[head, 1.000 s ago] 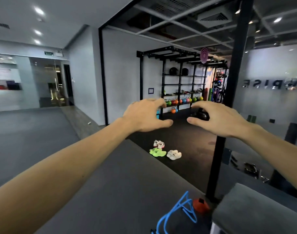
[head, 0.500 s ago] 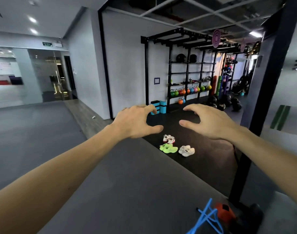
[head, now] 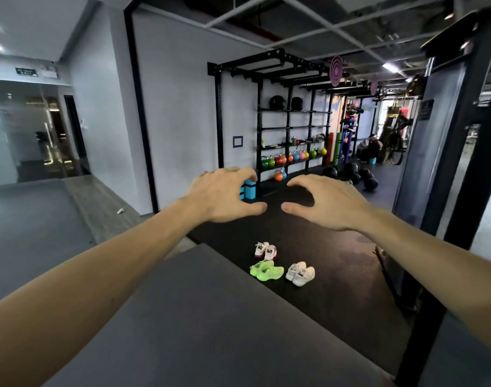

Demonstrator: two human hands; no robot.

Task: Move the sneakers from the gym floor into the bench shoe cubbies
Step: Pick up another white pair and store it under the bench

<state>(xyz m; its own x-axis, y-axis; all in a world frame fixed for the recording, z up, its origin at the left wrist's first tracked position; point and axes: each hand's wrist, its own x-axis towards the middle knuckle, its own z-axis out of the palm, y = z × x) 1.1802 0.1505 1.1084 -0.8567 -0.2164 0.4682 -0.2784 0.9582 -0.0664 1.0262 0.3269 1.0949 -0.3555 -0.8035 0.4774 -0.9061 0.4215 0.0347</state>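
Three pairs of sneakers lie on the black gym floor ahead: a white-and-pink pair (head: 265, 250) farthest, a neon green pair (head: 266, 270) in front of it, and a white pair (head: 300, 273) to the right. My left hand (head: 224, 195) and my right hand (head: 326, 202) are stretched out in the air well above and short of the shoes, fingers curved and apart, holding nothing. No bench or cubbies are in view.
A black rack (head: 290, 127) with coloured kettlebells stands against the far wall, with dark balls (head: 361, 175) on the floor beside it. A black post and glass panel (head: 445, 163) rise at the right. Grey flooring (head: 182, 317) lies underfoot, with a corridor to the left.
The view has shifted forward and right; the sneakers now sit lower and larger in the frame. The blue and red items at the bottom have left view. Both hands stay open.
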